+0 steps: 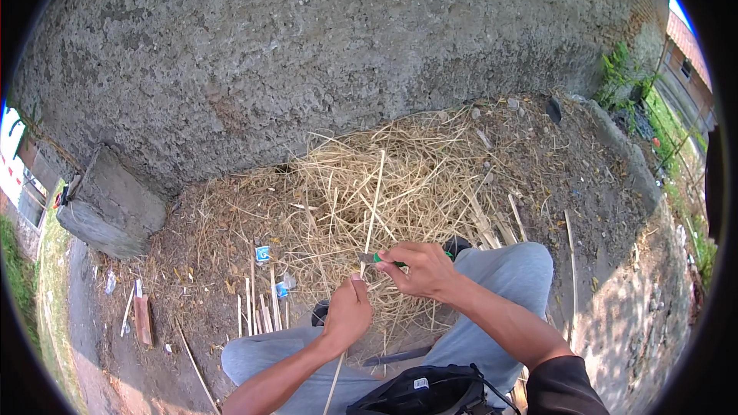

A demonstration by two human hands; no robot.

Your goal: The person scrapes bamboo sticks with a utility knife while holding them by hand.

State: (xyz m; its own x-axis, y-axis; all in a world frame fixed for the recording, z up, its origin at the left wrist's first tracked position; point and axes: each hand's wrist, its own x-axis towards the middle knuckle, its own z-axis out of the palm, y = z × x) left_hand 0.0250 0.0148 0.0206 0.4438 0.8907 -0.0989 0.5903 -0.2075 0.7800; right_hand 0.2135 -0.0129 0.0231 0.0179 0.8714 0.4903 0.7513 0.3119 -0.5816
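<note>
A long, thin, pale strip (377, 192), which looks like bamboo or wood, runs upright through the middle of the view between my knees. My left hand (347, 313) is closed around it, thumb pointing up along it, and its lower end comes out below the hand. In my right hand (421, 267) is a small knife (367, 258) with a green handle. Its dark blade lies across the strip just above my left thumb. The fingers wrap the handle and hide most of it. Beneath both hands spreads a heap of pale shavings (400, 173).
A rough grey wall (346, 46) rises behind the heap, with a concrete block (115, 204) at left. Several cut strips (265, 311) lie by my left knee; another strip (570, 261) is at right. Blue wrappers (263, 253) litter the dirt. A black bag (434, 392) rests at my lap.
</note>
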